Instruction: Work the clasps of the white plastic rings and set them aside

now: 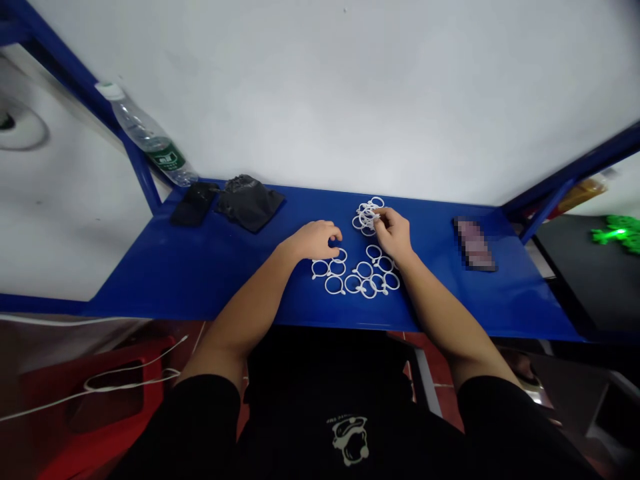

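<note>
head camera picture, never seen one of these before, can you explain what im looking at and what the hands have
There is no machine doing the work here: these are a person's own bare hands. The one picture comes from a camera worn on that person's head, looking forward and down.

On the blue table are loose white rings and, farther back, a heap of similar rings. Toward the left are a dark pouch, a flat black item and a plastic bottle; toward the right lies a pixelated flat object.

The left hand is at the loose rings, thumb and forefinger apart. The right hand has its fingertips at the heap; whether it grips a ring is unclear.
</note>
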The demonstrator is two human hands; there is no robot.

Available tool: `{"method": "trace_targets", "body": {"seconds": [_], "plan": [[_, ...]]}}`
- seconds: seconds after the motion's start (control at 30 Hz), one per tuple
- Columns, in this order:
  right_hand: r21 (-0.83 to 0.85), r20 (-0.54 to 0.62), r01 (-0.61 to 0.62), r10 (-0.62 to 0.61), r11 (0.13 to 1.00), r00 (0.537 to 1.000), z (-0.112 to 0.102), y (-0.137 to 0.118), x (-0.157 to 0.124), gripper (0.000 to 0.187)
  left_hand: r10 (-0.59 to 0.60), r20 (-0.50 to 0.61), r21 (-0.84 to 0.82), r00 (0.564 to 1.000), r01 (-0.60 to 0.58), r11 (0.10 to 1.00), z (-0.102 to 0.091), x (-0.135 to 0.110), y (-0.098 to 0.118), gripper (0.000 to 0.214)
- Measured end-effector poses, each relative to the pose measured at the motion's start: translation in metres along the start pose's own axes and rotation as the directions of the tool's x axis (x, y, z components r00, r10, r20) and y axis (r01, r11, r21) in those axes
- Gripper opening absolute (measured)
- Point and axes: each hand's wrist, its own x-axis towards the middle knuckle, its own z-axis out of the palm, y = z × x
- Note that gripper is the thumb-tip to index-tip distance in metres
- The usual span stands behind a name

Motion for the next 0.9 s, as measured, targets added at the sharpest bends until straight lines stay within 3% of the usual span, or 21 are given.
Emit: {"method": "trace_targets", "body": {"seconds": [0.17,0.3,0.43,0.53,0.63,0.73,0.9], "plan": [[-0.008,-0.075,-0.014,0.013,1.0,0.997,0.0,0.009,0.002,0.03,-0.032,-0.011,0.0,0.999,0.032,0.999,0.012,0.001,-0.003,0.008],[0.013,0.108,0.069,-0.07,0.998,0.992,0.0,-0.003,-0.003,0.025,-0.079,-0.098,0.039,0.992,0.083,0.996,0.014,0.004,0.003,0.009],[0.072,0.316,0.165,-0.18,0.984,0.932,0.003,-0.02,-0.01,0.031,-0.152,-0.268,0.01,0.952,0.16,0.987,0.015,0.008,0.012,0.004],[0.12,0.393,0.178,-0.212,0.977,0.895,0.005,-0.026,-0.013,0.04,-0.169,-0.338,-0.036,0.926,0.167,0.985,0.018,0.009,0.018,0.007],[0.156,0.393,0.181,-0.23,0.971,0.89,0.005,-0.027,-0.013,0.046,-0.173,-0.346,-0.085,0.922,0.153,0.985,0.022,0.01,0.021,0.013],[0.151,0.387,0.23,-0.271,0.961,0.881,0.003,-0.028,-0.011,0.039,-0.185,-0.33,-0.145,0.926,0.144,0.979,0.024,0.01,0.022,0.015],[0.109,0.381,0.306,-0.324,0.946,0.866,0.001,-0.028,-0.009,0.032,-0.207,-0.374,-0.394,0.904,0.047,0.918,0.025,0.01,0.019,0.011]]}}
